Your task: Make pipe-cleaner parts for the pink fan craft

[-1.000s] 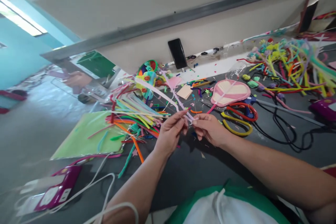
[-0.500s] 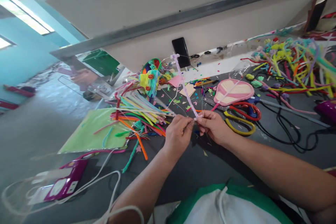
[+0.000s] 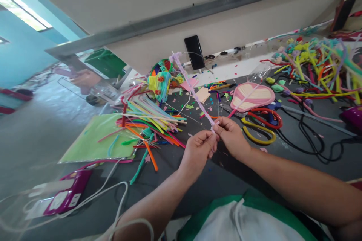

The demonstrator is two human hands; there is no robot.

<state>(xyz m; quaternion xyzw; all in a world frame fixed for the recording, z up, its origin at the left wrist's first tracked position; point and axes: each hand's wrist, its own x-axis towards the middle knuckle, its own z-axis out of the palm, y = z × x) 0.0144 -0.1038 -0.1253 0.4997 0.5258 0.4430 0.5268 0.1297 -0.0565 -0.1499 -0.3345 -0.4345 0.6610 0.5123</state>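
Note:
A long lilac pipe cleaner (image 3: 195, 93), with a bent tip at its far end, slants up and away from my fingers. My right hand (image 3: 232, 138) pinches its near end between thumb and fingers. Right beside it, my left hand (image 3: 198, 153) is closed on the same end, the fingertips of both hands nearly touching. How the strand is wound between the fingertips is too small to make out. Close to my right hand lie red-handled scissors (image 3: 278, 121) and a yellow scissor handle (image 3: 261, 142). A pink-and-cream padded shape (image 3: 251, 98) sits behind them.
Left of my hands is a pile of coloured pipe cleaners (image 3: 154, 115) beside a green sheet (image 3: 93, 137). A black phone (image 3: 194, 52) leans on the partition. Black cords (image 3: 311, 147) run at right; a purple device (image 3: 70, 192) with white cables lies at left.
The lilac pipe cleaner's far end has swung to the left. My left hand has shifted slightly right and down, its fingers now against the right hand's fingertips.

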